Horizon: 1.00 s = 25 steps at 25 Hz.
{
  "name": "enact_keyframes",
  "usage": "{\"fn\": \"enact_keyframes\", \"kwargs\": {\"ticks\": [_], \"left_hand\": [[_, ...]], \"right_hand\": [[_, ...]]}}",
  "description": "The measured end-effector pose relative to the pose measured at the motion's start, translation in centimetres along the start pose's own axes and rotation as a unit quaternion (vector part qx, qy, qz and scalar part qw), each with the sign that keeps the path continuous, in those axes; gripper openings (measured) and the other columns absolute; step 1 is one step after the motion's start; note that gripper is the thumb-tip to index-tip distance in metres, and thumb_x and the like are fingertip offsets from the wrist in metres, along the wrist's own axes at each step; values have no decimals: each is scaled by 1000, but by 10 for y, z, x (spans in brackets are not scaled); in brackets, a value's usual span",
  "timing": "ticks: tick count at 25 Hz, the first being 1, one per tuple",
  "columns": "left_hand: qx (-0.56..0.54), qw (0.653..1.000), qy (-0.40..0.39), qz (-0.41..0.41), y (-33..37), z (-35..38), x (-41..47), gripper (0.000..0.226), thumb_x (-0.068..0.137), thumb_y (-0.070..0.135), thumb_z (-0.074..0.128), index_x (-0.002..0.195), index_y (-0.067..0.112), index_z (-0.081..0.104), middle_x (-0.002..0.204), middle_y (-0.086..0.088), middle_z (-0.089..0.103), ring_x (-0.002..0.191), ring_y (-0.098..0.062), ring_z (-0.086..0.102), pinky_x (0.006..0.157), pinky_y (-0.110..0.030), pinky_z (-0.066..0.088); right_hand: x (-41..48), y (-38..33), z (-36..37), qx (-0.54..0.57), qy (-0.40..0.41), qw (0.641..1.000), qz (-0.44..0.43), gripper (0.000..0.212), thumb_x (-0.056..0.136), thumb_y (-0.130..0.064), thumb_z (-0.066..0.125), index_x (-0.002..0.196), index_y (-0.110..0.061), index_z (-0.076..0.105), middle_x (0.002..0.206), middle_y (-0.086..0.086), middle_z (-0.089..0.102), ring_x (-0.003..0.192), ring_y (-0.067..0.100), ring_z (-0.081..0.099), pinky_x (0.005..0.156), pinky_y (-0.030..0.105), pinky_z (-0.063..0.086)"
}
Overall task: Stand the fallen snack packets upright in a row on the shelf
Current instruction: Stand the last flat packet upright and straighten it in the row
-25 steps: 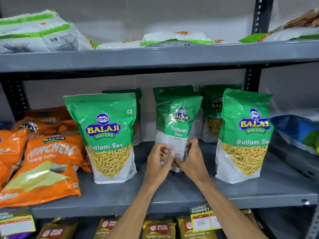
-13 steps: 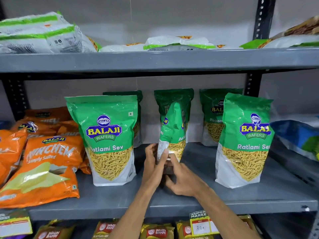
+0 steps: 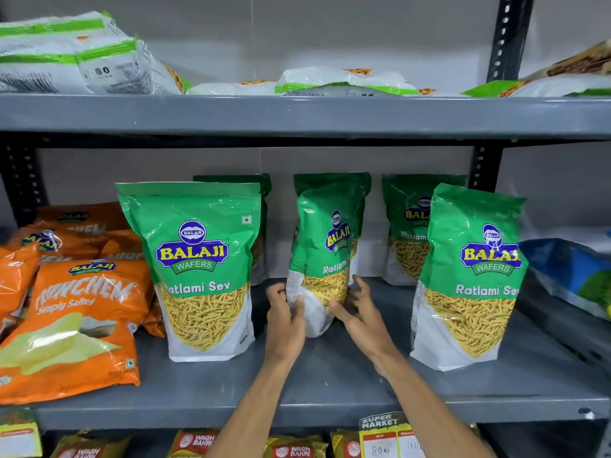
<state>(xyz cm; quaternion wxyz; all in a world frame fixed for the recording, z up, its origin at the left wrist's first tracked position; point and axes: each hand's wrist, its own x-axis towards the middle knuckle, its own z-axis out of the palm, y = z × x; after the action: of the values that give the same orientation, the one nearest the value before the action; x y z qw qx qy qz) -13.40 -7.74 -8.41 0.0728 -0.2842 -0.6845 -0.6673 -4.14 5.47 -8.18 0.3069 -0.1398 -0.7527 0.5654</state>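
Note:
A green and white Ratlami Sev packet point(image 3: 322, 246) stands upright in the middle of the grey shelf point(image 3: 324, 378), turned partly sideways. My left hand point(image 3: 285, 320) grips its lower left side and my right hand point(image 3: 362, 314) holds its lower right side. Two more packets of the same kind stand in front: one at the left point(image 3: 198, 269) and one at the right point(image 3: 469, 279). Three others stand behind them by the wall, at the back left point(image 3: 261, 226), back middle point(image 3: 357, 193) and back right point(image 3: 405, 229).
Orange chip bags point(image 3: 76, 312) lie piled at the shelf's left end. A blue bag point(image 3: 568, 272) lies at the right. White and green packets point(image 3: 82, 57) lie flat on the upper shelf. Tea packets point(image 3: 195, 442) and a price tag point(image 3: 385, 436) sit below.
The packet in my hands has turned from edge-on toward facing front and shifted slightly right. Both hands have slid to its lower sides.

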Motion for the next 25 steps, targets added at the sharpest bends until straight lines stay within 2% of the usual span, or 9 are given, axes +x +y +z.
{"fn": "enact_keyframes", "kwargs": {"ticks": [4,6,8,11,14,18,20,22,25], "left_hand": [[47,998,29,-18,-3,-2,6,36,101,8,41,136,10,48,128,-10,61,121,-28,57,99,-34,45],[58,997,36,-23,-3,-4,7,44,102,7,37,145,8,48,141,-10,54,131,-24,51,109,-29,39],[34,999,12,-35,-1,-4,5,46,106,15,35,150,17,45,141,-3,57,128,-16,54,106,-26,42],[39,997,-12,-70,2,-4,2,46,107,29,31,152,20,40,136,-2,62,122,-17,61,99,-30,49],[49,994,-19,-94,8,-5,0,42,107,30,30,141,12,44,119,-10,68,99,-20,67,79,-29,49],[88,991,-35,-98,23,-9,-14,46,107,29,29,143,4,42,126,-21,64,118,-37,61,86,-34,44],[108,989,-47,-88,24,-11,-22,48,107,30,28,146,5,39,122,-19,64,106,-29,64,83,-33,42],[109,990,-53,-77,24,-15,-31,44,107,30,28,142,7,42,100,-12,65,77,-11,59,72,-32,41],[108,990,-62,-67,22,-19,-44,38,107,31,30,132,7,45,77,-4,59,66,-15,57,56,-34,38]], "right_hand": [[-1,3,-2,-69,74,994,-42,60,88,-35,77,141,-22,51,95,-6,54,78,-7,57,75,9,46],[-2,5,-3,-98,94,988,-68,51,82,-41,81,125,-30,57,101,-10,48,85,-10,52,74,4,43],[-4,4,-4,-74,87,992,-59,54,77,-45,85,118,-34,51,112,-19,55,102,-12,57,79,4,46],[-5,2,-2,-32,61,997,-33,66,72,-53,84,115,-34,38,103,-27,73,101,-7,70,80,18,57],[-10,-4,-1,-47,40,998,-23,73,73,-58,79,127,-30,41,107,-20,75,102,-4,71,91,31,59],[-23,-23,-5,-75,24,997,7,48,89,-43,73,127,-21,53,128,-1,71,120,19,68,101,42,55],[-32,-29,-10,-89,13,996,19,44,91,-43,71,126,-25,51,133,0,69,124,21,65,106,47,51],[-42,-30,-14,-104,12,994,18,41,91,-43,71,122,-31,47,133,-3,68,124,19,64,106,45,51],[-59,-26,-14,-107,22,994,6,40,93,-43,69,124,-34,44,129,-7,67,124,16,63,96,32,50]]}}
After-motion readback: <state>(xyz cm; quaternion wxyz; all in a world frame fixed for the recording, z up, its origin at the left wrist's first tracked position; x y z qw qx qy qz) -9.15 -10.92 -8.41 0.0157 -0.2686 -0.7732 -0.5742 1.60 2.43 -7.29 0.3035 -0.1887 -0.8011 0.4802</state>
